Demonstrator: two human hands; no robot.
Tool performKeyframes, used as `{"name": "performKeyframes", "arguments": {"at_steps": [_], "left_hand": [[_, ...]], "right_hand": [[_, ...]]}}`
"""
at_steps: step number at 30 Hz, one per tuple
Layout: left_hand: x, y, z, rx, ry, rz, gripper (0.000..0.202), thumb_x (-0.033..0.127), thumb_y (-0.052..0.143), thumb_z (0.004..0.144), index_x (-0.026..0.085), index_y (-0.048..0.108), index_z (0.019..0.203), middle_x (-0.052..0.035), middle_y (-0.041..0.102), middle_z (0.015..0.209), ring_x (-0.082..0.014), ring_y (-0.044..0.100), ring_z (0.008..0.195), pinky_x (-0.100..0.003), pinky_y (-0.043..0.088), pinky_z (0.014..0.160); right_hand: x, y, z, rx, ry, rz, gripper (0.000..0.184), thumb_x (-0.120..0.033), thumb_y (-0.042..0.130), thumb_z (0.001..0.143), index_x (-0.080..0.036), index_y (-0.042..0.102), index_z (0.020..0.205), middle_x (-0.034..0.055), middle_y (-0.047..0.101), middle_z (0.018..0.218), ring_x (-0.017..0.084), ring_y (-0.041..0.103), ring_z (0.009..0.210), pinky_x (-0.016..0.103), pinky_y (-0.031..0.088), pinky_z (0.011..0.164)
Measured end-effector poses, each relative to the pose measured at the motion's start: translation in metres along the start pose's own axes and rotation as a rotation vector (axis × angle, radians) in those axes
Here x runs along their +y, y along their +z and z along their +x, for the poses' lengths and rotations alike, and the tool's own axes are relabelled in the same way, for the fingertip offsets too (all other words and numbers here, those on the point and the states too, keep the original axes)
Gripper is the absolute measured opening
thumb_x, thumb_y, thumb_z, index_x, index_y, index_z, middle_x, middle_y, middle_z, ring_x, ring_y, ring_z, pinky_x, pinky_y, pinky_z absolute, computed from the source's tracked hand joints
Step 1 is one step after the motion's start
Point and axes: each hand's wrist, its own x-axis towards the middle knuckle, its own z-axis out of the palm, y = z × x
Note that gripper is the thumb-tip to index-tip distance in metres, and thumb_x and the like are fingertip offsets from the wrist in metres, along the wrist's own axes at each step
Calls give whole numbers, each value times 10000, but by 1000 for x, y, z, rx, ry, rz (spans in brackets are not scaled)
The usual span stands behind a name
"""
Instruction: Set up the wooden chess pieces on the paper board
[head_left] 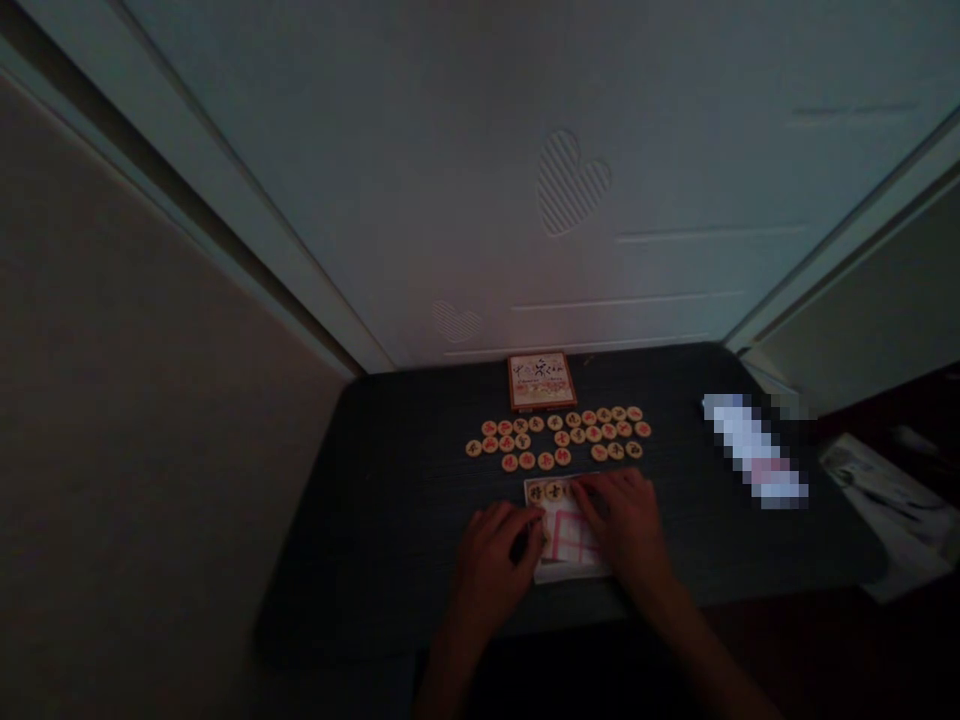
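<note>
Round wooden Chinese chess pieces (559,435) with red or dark characters lie in loose rows on the dark table (390,520). A pale board (564,545) with red grid lines sits just below them, and a short row of pieces (553,491) stands along its far edge. My right hand (619,522) rests flat across the board's far right part, its fingers over or beside those pieces. My left hand (496,565) is curled at the board's left edge, and its fingers hide whatever lies beneath them. A small red-bordered box (541,381) lies beyond the pieces.
The dark table ends at a white panelled door with heart-shaped embossing to the far side and at a beige wall to the left. A pixelated, blurred object (754,450) lies at the table's right. Printed papers (885,510) sit beyond the right edge.
</note>
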Motion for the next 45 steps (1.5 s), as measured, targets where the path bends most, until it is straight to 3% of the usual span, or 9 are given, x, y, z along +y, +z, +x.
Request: {"name": "performKeyframes", "arguments": {"at_steps": [9, 33, 45], "left_hand": [[1, -1, 0, 6, 6, -3, 198, 269, 543, 992, 283, 702, 1110, -32, 720, 1025, -221, 658, 983, -402, 485, 917], [1, -1, 1, 8, 3, 17, 203, 276, 559, 984, 283, 684, 1144, -31, 724, 1066, -224, 675, 998, -401, 488, 924], [2, -3, 1, 0, 14, 15, 200, 285, 548, 998, 286, 693, 1135, -28, 711, 1067, -217, 669, 999, -394, 475, 921]], "right_hand": [[1, -10, -11, -75, -69, -12, 153, -276, 654, 927, -254, 699, 1071, 51, 748, 1035, 278, 583, 999, 398, 382, 808], [1, -3, -16, -34, -60, -38, 160, -286, 639, 960, -307, 738, 1083, 31, 780, 1006, 277, 558, 967, 411, 359, 773], [-3, -8, -17, -56, -51, -24, 288, -208, 674, 928, -354, 713, 1174, 0, 777, 1032, 286, 558, 1002, 476, 308, 908]]}}
